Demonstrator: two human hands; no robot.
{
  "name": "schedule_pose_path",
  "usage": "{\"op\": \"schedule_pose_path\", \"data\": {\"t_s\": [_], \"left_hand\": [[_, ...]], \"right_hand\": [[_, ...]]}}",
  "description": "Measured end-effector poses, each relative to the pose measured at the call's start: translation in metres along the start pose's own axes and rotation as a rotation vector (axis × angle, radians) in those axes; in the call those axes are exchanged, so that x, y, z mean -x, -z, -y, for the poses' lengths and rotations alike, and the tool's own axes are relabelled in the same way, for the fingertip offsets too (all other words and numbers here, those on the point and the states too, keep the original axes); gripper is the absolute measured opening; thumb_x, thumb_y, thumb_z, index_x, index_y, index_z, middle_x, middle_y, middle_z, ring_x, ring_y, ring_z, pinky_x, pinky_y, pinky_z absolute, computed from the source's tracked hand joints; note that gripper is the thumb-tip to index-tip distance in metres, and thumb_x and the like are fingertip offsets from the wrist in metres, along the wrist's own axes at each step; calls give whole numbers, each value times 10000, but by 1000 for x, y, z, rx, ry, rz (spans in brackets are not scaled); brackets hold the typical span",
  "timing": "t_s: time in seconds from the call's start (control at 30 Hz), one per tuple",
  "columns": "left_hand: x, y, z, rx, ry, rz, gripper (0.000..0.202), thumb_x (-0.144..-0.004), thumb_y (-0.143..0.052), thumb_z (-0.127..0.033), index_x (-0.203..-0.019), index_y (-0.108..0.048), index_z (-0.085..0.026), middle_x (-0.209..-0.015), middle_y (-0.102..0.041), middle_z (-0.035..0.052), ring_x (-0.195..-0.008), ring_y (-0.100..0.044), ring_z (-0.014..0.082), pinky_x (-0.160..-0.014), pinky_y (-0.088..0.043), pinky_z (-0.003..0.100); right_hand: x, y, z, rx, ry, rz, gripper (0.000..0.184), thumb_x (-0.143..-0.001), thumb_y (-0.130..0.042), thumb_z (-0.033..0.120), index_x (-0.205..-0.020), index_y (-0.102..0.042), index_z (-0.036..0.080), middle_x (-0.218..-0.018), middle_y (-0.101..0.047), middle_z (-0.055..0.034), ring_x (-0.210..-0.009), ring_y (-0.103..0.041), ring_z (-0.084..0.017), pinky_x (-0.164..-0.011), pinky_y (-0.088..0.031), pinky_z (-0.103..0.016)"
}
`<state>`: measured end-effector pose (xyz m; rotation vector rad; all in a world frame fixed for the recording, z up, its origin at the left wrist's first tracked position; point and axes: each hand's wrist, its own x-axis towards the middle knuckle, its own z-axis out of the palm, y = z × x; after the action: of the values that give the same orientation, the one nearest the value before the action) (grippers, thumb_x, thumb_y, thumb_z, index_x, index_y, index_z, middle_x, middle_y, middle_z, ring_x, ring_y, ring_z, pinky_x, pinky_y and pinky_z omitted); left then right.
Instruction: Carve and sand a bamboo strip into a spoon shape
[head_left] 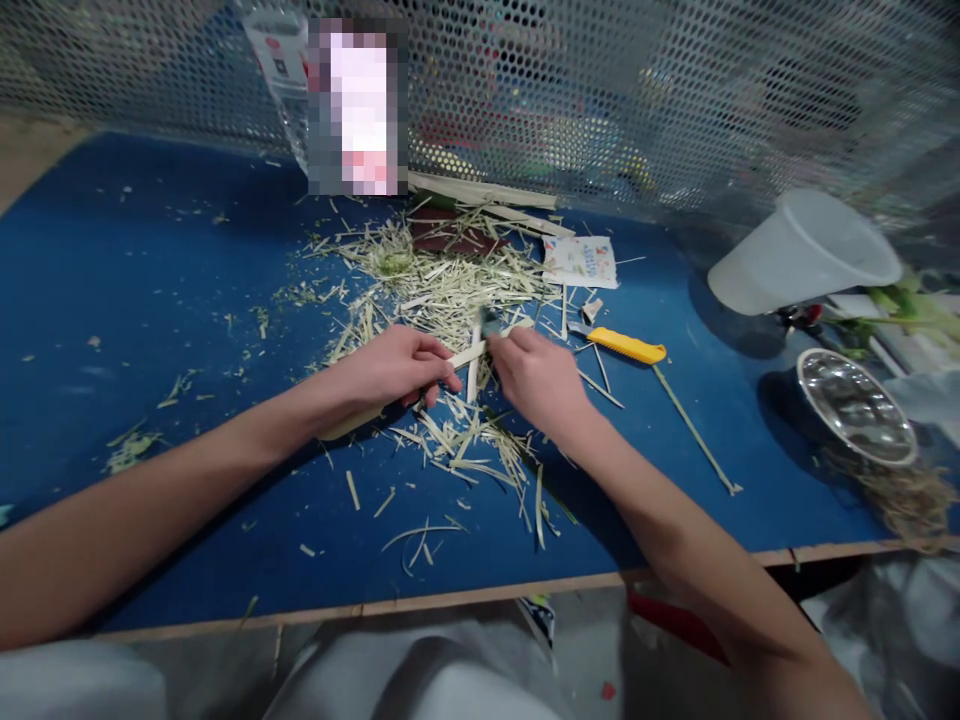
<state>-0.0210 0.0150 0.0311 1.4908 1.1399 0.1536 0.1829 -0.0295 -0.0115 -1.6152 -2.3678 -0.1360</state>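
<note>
One pale strip [469, 356], which lay slantwise above a heap of shavings [465, 285] on a blue table [187, 330]; one left hand [394, 368], whose thumb and fingers pinched the strip; one right hand [540, 375], fingers curled about a dark object [489, 322] too blurred to identify; step, seemingly paring; next stroke, by judgement, called for a steady left pinch and light, even pressure

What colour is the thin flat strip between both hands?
The thin flat strip is pale cream, seen best in the head view.
</note>
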Motion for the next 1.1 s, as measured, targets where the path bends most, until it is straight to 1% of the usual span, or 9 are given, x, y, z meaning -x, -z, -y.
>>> {"op": "schedule_pose_path", "data": {"t_s": [0.13,0.23,0.3,0.47,0.63,0.8,0.93,1.0,1.1], "left_hand": [[0,1,2,-42,-43,-2,185,-833,-604,-277,-907,-713,-146,-645,-701,37,-450,-489,91,-478,-397,258],[-1,1,4,-4,-35,-3,238,-831,-621,-313,-984,-708,-154,-812,-766,73,-478,-514,94,-473,-404,263],[-2,1,5,-5,-40,4,232,-832,-625,-323,-976,-704,-159,-815,-767,75,-476,-511,94,-468,-403,261],[-1,1,5,-52,-63,25,187,-856,-596,-308,-887,-702,-157,-627,-679,35,-454,-481,91,-466,-380,248],[1,0,1,-30,-42,8,207,-853,-594,-302,-942,-710,-156,-750,-734,63,-484,-496,92,-465,-373,250],[2,-1,-1,-56,-34,-3,164,-840,-594,-274,-880,-707,-162,-615,-667,24,-459,-465,87,-463,-358,247],[3,-3,-1,7,-29,-12,182,-841,-614,-290,-930,-708,-163,-753,-735,60,-510,-508,88,-457,-351,239],[4,-4,-2,14,-26,-20,180,-843,-613,-291,-933,-703,-163,-810,-752,68,-516,-512,83,-454,-347,238],[5,-4,-2,-17,-32,-22,163,-844,-599,-278,-896,-699,-161,-702,-712,43,-484,-480,76,-457,-347,236]], "right_hand": [[1,0,3,-51,113,35,357,-1018,-381,226,-1154,-707,173,-853,-662,-84,-794,-588,-178,-588,-350,-303],[0,1,-6,9,-55,10,365,-1022,-372,228,-1079,-728,169,-842,-660,-86,-754,-577,-177,-573,-317,-309],[0,0,-6,27,-91,-4,370,-1022,-374,234,-1038,-733,147,-834,-655,-97,-743,-573,-182,-569,-303,-317],[1,-1,2,-87,106,26,351,-1025,-376,233,-1089,-719,189,-864,-662,-77,-793,-593,-175,-587,-335,-299],[0,1,-12,19,-140,-19,357,-1017,-391,234,-993,-740,167,-821,-652,-87,-725,-579,-173,-572,-326,-301],[4,-2,1,-79,94,13,358,-1030,-375,229,-1184,-695,183,-854,-668,-78,-800,-588,-171,-608,-372,-291],[4,-4,-16,-15,-111,-12,383,-1035,-350,254,-1105,-716,169,-828,-651,-84,-732,-556,-169,-582,-348,-296],[3,-4,-17,10,-135,-13,402,-1032,-329,235,-1067,-721,155,-831,-650,-96,-743,-560,-176,-588,-349,-303],[4,-4,-3,-72,47,28,378,-1027,-357,235,-1194,-687,158,-855,-663,-85,-777,-584,-178,-599,-369,-299]]}}
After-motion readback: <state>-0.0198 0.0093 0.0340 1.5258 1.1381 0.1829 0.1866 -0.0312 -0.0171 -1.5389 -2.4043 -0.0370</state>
